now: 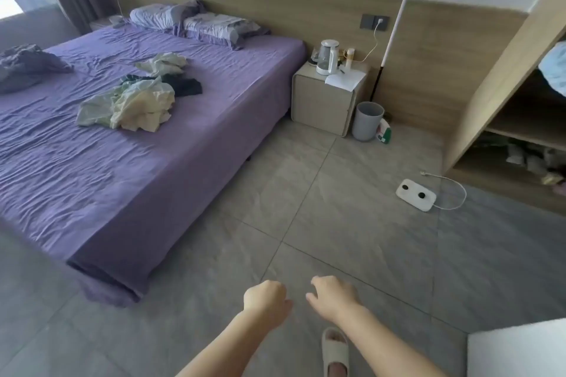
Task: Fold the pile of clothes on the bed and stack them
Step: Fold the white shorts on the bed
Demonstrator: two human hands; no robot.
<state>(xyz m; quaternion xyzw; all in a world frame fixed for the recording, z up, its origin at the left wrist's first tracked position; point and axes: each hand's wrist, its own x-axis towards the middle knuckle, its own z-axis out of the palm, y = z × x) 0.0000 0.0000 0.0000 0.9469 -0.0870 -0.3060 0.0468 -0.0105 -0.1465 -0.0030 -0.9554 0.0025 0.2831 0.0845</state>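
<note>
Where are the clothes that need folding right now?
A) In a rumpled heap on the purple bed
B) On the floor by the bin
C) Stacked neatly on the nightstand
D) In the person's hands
A: the clothes lie crumpled on the purple bed, while the left hand and right hand hold nothing over the floor.

Purple bed sheet (128, 168); cream, pale-green, black clothes (137, 101); grey bin (366, 122).

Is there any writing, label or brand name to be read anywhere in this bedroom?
None can be read.
Green and white packet beside the bin: it bears print, too blurred to read.
Paper on the bedside cabinet: no writing shows.
Kettle: no label shows.
</note>
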